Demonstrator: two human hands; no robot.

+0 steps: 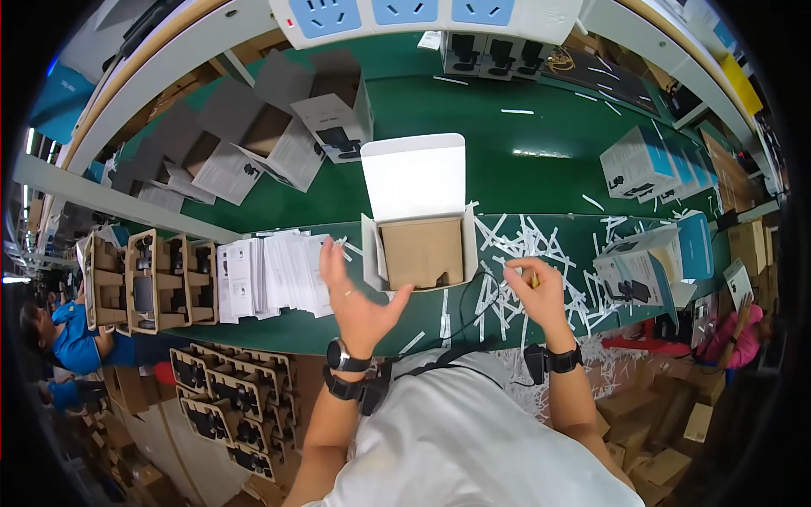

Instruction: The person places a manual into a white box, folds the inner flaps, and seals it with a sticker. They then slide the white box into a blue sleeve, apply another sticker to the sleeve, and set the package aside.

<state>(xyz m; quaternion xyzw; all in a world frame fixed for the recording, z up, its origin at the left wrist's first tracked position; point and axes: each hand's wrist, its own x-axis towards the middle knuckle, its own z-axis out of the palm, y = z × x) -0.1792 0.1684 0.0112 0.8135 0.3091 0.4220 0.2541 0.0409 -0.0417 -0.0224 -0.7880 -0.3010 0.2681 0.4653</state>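
Observation:
In front of me stands a white carton [414, 176] with its lid raised and side flaps spread. A brown cardboard insert [421, 252] fills it, with a small notch at the near edge. My left hand [359, 304] is raised just left of the carton, fingers and thumb apart, holding nothing. To the carton's right, my right hand [538, 289] is closed over the paper strips, its fingers bent together around a small yellowish thing too hidden to name. A thin black cable [475, 296] runs along the table between the hands. Left of my left hand lies a stack of printed leaflets [274, 275].
Open boxes [338, 127] stand at the far left, closed boxes [639, 165] at the right. An opened box [638, 275] lies near right. White paper strips [541, 241] litter the green table [541, 182]. Cardboard trays [148, 283] holding black parts stand left. A power strip [422, 21] hangs above.

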